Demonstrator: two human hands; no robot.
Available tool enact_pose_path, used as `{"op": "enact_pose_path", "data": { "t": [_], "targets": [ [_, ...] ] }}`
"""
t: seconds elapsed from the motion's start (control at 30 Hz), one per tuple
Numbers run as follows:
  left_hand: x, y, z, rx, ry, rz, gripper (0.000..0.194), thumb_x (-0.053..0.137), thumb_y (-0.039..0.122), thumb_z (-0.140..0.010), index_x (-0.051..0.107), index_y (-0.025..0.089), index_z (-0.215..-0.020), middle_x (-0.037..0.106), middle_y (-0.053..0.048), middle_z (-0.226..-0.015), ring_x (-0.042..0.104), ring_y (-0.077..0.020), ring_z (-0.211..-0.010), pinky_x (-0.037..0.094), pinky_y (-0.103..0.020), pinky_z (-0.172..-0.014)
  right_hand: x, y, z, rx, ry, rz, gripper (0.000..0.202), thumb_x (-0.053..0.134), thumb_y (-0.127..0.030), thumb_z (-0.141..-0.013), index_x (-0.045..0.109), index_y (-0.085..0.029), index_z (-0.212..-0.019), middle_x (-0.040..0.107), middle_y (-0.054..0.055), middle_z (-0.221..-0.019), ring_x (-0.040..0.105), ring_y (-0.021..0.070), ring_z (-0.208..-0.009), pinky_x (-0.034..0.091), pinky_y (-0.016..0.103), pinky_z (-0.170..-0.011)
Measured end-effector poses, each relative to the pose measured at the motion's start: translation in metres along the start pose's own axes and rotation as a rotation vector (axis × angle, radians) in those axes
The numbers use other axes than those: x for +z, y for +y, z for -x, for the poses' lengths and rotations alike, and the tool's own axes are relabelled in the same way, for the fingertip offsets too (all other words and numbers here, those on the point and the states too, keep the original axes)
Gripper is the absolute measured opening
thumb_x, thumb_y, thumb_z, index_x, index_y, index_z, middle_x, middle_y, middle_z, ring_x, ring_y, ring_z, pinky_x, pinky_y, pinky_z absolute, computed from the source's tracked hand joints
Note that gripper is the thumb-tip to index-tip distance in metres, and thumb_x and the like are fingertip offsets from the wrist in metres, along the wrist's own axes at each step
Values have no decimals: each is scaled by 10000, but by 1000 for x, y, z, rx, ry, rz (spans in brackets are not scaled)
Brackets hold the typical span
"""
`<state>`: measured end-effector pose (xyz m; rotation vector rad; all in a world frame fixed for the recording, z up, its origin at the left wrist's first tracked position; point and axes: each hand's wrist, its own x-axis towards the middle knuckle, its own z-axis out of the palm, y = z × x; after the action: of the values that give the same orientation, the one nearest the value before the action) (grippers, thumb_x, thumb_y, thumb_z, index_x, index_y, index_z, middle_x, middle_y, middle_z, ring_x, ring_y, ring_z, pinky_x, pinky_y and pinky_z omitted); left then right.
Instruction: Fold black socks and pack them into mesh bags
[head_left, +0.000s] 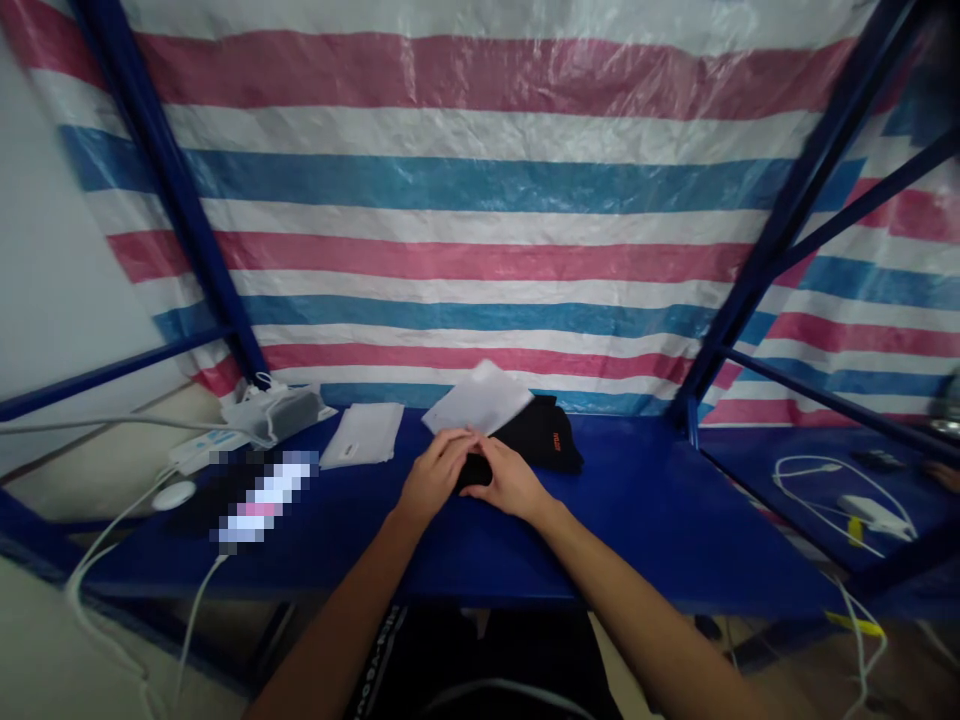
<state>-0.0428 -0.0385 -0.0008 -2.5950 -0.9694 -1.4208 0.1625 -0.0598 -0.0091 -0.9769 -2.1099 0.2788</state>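
Note:
My left hand (433,478) and my right hand (516,480) meet over the blue tabletop, fingers curved and fingertips together. Both are closed around a small black bundle (472,470), which looks like cloth; much of it is hidden under the fingers. Just behind them, a flat black cloth item (551,445) with small orange lettering lies on the table. A translucent white sheet or bag (480,395) overlaps its left side. Left of my hands is a small stack of flat white packets (365,433).
The blue table (645,540) has metal posts at both back corners and a striped plastic sheet (465,180) behind. At left lie a phone (262,510) with its cable, a white round pad (173,496) and a power strip (210,445). White cables (840,465) lie on the right-hand table.

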Motion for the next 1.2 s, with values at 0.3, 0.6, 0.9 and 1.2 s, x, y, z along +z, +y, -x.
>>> {"op": "enact_pose_path", "data": {
  "t": [0.3, 0.6, 0.9, 1.2],
  "targets": [
    [-3, -11, 1, -53, -26, 20, 213, 585, 332, -1081, 773, 252, -1144, 785, -72, -1136, 709, -238, -1078, 555, -429, -1010, -4, 13, 3, 100, 43, -37, 815, 975, -376, -770, 579, -236, -1469, 709, 132, -1372, 676, 307, -1265, 528, 471, -1124],
    [-6, -9, -4, -107, -20, -178, 291, 501, 301, -1109, 789, 258, -1105, 801, -73, -1143, 704, -262, -1125, 509, -463, -1018, 7, -11, 1, 11, -62, 279, 1081, 843, -253, -899, 156, -279, -1732, 679, 133, -1396, 608, 344, -1239, 543, 502, -1066],
    [-7, 5, -7, -3, -192, -275, 342, 445, 153, -1066, 740, 238, -1217, 772, -101, -1213, 670, -287, -1187, 484, -479, -1012, 16, -10, -2, 67, -28, 354, 783, 805, -270, -926, 399, -185, -1590, 663, 183, -1353, 593, 352, -1269, 538, 500, -1085],
    [-20, -19, -4, -181, 228, -194, 231, 464, 276, -1103, 689, 232, -1137, 739, -95, -1142, 671, -274, -1130, 521, -459, -1056, -24, 20, 6, 404, 244, 389, 576, 823, -327, -911, 529, -223, -1396, 694, 149, -1294, 663, 346, -1241, 551, 478, -1022]
  ]
}}
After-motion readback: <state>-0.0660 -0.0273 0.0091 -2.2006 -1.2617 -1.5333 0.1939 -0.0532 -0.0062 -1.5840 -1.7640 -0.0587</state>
